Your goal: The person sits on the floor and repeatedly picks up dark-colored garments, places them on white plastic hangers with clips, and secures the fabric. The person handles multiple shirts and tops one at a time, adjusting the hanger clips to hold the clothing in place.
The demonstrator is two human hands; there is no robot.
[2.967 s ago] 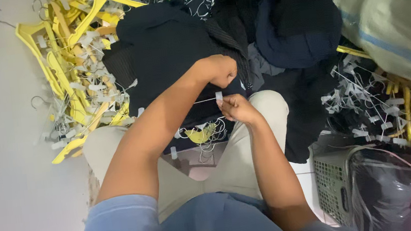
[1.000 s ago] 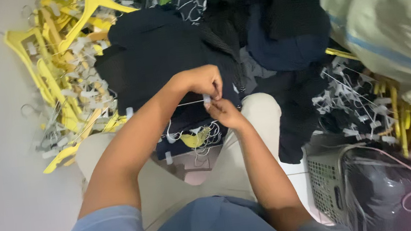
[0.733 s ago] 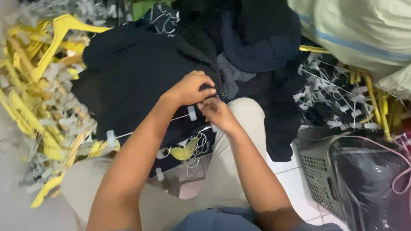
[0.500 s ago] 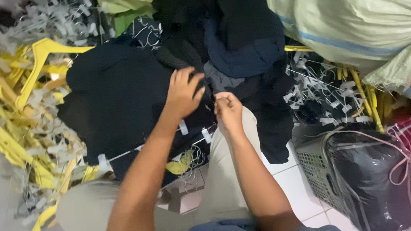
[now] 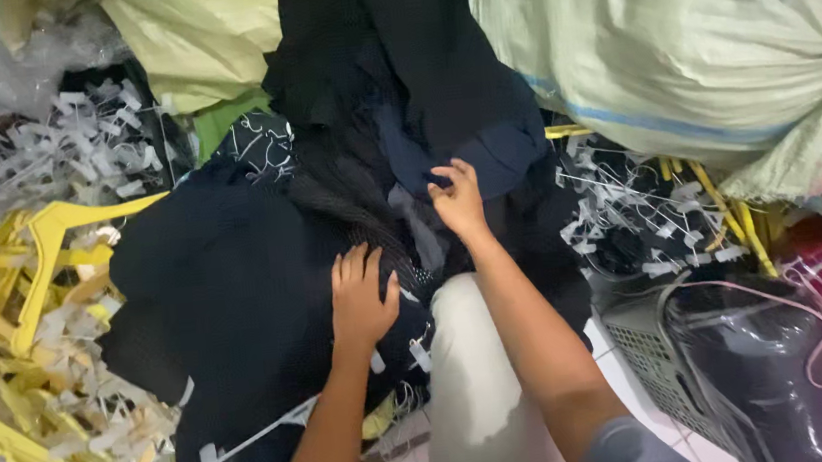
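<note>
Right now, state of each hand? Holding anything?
Left hand: open, fingers spread, flat on the black garment, holding nothing.
Right hand: fingers curled at the dark blue cloth; grip cannot be told.

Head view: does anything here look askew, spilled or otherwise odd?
Yes. Yellow hangers lie in a tangled heap on the floor, left of the dark garment under the left hand. More clip hangers are jumbled right of the right hand.

Bare forearms, bare hands; blue short sleeve at right upper arm; light beige trousers on knee.
</note>
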